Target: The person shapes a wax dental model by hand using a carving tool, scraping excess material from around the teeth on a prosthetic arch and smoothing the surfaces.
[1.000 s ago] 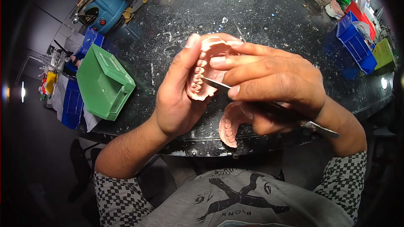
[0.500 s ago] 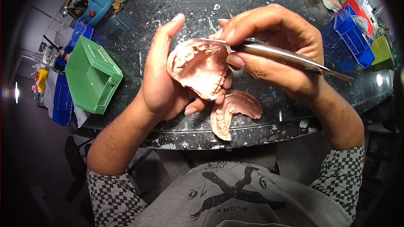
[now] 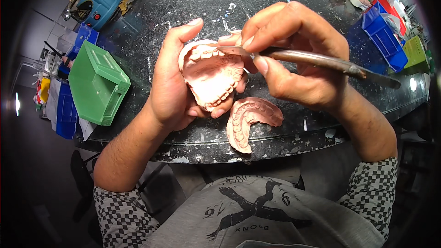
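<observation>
Left hand [image 3: 167, 87] clamped round the pink dental cast [image 3: 209, 80], fingers beneath, thumb raised at its left side. Cast is held above the bench [image 3: 193, 2], toward the near edge, tooth side up. Right hand [image 3: 308, 59] pinches the metal knife [image 3: 317, 59] between thumb and fingers; blade tip lies at the cast's far rim, by the front teeth. Depth of contact: cannot tell.

Technique (judgement): brace a right fingertip on the cast; use short, light strokes, blade low, angled off the tooth edges. Left thumb best kept out of the blade's line; plaster-like material may chip if levered.

Surface: dark, scuffed, white-specked. Curved pink arch piece [image 3: 239, 124] lies by the near edge. Green bin [image 3: 87, 59] at left edge; blue machine [image 3: 103, 2] at far left corner; blue bin [image 3: 386, 41] toward right edge. Room beyond dim; light concentrated on the cast.
</observation>
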Tool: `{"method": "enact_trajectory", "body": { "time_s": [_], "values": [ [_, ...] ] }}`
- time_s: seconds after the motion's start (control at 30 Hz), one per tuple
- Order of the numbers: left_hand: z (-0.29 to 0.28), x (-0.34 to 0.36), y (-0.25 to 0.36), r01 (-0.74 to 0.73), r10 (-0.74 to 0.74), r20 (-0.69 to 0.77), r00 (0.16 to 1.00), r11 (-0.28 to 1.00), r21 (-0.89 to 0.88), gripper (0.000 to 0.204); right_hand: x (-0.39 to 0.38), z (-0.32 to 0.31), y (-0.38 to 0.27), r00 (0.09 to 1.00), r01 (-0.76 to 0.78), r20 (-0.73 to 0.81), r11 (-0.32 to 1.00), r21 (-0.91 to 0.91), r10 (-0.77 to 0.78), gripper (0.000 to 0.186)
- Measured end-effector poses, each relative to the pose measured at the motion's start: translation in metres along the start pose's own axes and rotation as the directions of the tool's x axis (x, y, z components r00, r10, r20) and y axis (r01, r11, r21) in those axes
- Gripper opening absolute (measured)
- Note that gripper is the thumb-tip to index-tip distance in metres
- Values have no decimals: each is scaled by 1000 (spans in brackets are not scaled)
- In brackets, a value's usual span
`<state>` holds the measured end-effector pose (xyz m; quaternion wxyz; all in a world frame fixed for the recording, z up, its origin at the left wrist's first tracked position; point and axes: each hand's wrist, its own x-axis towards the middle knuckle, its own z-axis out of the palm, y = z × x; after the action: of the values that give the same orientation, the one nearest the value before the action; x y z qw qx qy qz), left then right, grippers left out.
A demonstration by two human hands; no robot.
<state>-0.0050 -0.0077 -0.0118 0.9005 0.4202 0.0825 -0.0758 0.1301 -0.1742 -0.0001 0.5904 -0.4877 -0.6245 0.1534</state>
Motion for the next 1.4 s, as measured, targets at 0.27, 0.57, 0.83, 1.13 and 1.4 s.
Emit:
{"method": "enact_trajectory", "body": {
  "time_s": [0.27, 0.57, 0.83, 1.13, 1.4],
  "values": [
    [4, 2, -1, -19, 21, -35, 999, 999, 37, 76, -1, 3, -1, 999, -30, -24, 999, -16, 29, 26],
    [1, 1, 0, 2, -2, 9, 1000, 1000, 3, 76, -1, 2, 5, 999, 34, -1, 999, 37, -34, 27],
    [2, 1, 0, 23, -19, -52, 998, 997, 75, 74, -1, 1, 1, 998, -69, 4, 998, -5, 69, 26],
    [0, -1, -2, 32, -25, -70, 997, 994, 100, 72, -2, 0, 0, 988, -154, 17, 986, -59, 156, 23],
    [0, -1, -3, 50, -41, -83, 996, 993, 107, 74, -4, 1, 11, 993, -114, -36, 992, -60, 112, 18]
  ]
}}
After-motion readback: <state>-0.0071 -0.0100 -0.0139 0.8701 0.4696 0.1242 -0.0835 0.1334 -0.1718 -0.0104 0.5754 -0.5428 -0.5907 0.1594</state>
